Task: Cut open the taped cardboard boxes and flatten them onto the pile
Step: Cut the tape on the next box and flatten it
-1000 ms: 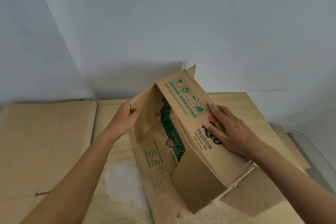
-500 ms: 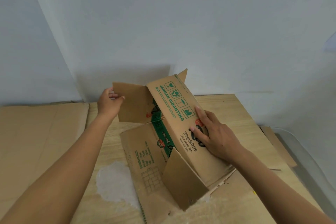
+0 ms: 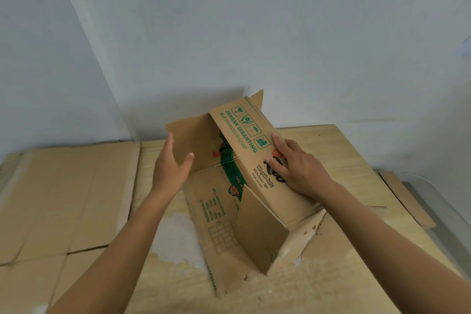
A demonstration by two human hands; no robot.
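A brown cardboard box (image 3: 244,140) with green print lies partly collapsed on a pile of flattened cardboard (image 3: 356,262). One printed panel slopes up toward the wall, and a bottom panel lies flat in front. My right hand (image 3: 295,166) presses flat on the sloping panel with straight fingers. My left hand (image 3: 170,163) hovers open in front of the far end flap (image 3: 190,139), which stands upright and swung out to the left. A near end flap (image 3: 260,232) stands upright at the front.
A large flattened cardboard sheet (image 3: 66,199) covers the left side. A torn white patch (image 3: 175,239) shows in the pile's surface. Pale walls meet in a corner behind. A cardboard strip (image 3: 407,201) lies at the right edge beside a grey floor.
My left hand swung the far end flap outward to the left, then released it and now hovers open. My right hand stays pressed on the sloping panel.
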